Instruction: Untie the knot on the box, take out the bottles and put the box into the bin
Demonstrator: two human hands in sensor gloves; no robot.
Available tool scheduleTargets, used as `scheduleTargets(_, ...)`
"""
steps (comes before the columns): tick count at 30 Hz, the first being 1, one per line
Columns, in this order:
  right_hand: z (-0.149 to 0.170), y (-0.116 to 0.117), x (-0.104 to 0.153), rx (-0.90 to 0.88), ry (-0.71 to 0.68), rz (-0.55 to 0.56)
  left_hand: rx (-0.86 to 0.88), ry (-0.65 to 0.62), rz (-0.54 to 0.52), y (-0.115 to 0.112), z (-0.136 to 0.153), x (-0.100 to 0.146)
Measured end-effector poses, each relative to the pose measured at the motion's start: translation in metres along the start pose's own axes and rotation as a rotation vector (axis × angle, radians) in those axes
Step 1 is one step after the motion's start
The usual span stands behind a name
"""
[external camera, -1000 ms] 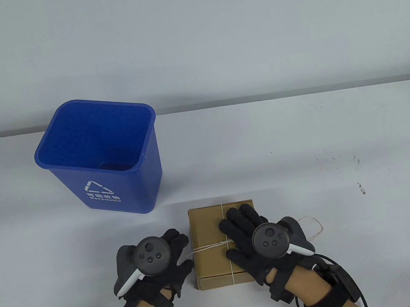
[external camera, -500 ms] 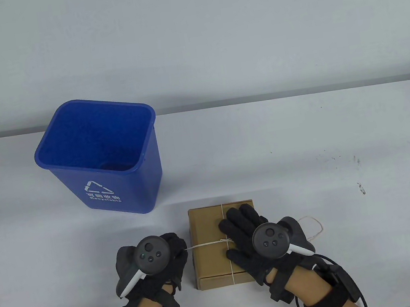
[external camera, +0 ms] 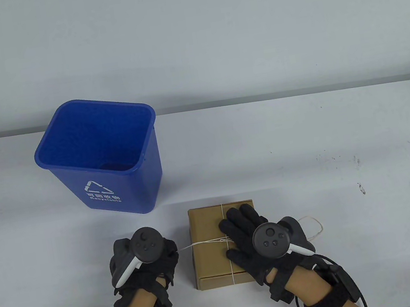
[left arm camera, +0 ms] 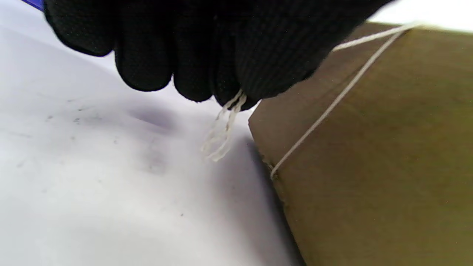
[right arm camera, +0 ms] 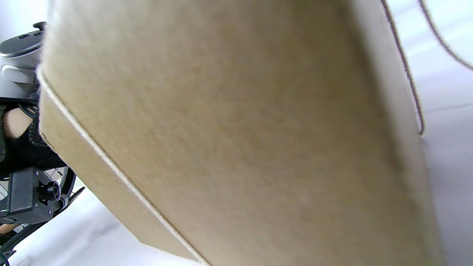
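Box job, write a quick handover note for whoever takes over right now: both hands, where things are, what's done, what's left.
Left hand: pinches the free end of the string, drawn out to the left of the box; the frayed tip hangs below the fingers in the left wrist view.
Right hand: lies flat on the box top, fingers straight, holding it down.
Blue bin: upright, behind and left of the box, nothing visible inside.
Done: string end gripped and taut.
Left: the string is still wrapped around the closed box; free it, open the box, take out the bottles (not visible), put the box in the bin.
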State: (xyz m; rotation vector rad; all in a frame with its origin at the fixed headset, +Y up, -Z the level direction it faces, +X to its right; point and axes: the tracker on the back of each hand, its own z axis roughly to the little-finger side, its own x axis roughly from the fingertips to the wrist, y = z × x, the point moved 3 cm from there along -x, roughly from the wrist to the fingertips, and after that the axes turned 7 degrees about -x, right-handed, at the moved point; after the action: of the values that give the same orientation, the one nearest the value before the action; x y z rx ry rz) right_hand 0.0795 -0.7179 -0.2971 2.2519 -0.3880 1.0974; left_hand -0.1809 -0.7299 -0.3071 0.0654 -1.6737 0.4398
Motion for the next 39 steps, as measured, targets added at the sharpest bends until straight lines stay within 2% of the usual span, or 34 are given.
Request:
scheduleTargets(11, 0.0, 0.0, 0.0, -0.001, -0.001, 0.0, -0.011, 0.054, 0.0, 0.005, 0.011, 0.001)
scheduleTargets(27, 0.001, 0.0, 0.0, -0.006, -0.001, -0.001, -0.002, 0.193, 0.04, 0.005, 0.042, -0.002)
scheduleTargets(34, 0.001, 0.0, 0.0, -0.006, -0.002, -0.005, 0.009, 0.289, 0.007, 0.009, 0.062, -0.001)
scheduleTargets(39, 0.001, 0.0, 0.0, -0.008, -0.003, -0.006, -0.002, 0.384, 0.034, 0.007, 0.076, -0.001)
